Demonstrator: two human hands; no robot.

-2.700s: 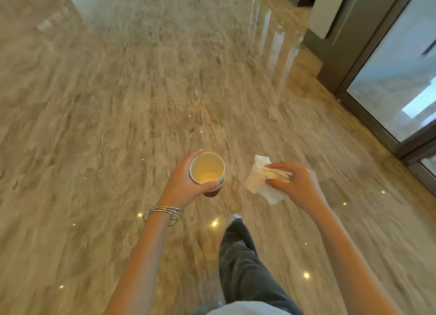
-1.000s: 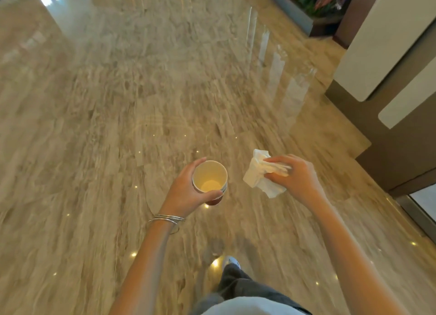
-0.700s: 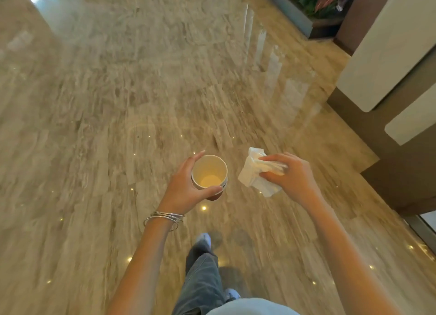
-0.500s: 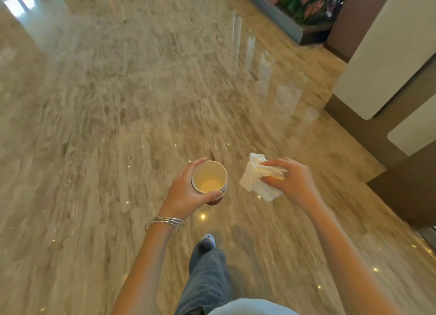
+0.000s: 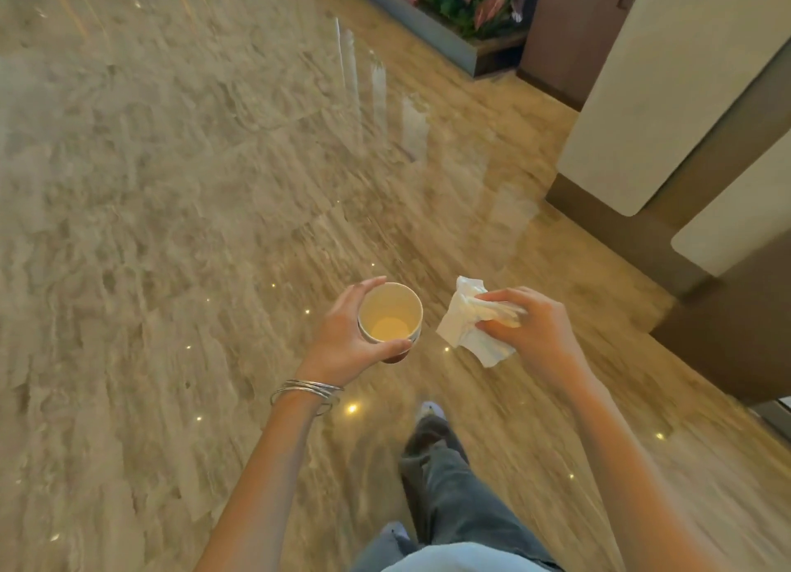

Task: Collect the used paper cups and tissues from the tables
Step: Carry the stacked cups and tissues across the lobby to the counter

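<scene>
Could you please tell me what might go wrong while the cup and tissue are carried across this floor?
The paper cup is open-topped and held by the left hand around its side; any dregs could spill if it tips. The tissue is only pinched in the right hand, much of it hanging loose, so it could slip out. The glossy floor looks slick, so a slip underfoot is possible.

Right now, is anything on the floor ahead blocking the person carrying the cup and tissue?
Nothing visible does. The left hand holds the paper cup, the right hand the tissue, and the marble floor ahead is bare. The planter and wall panels stand off to the right. No bin is in view.
</scene>
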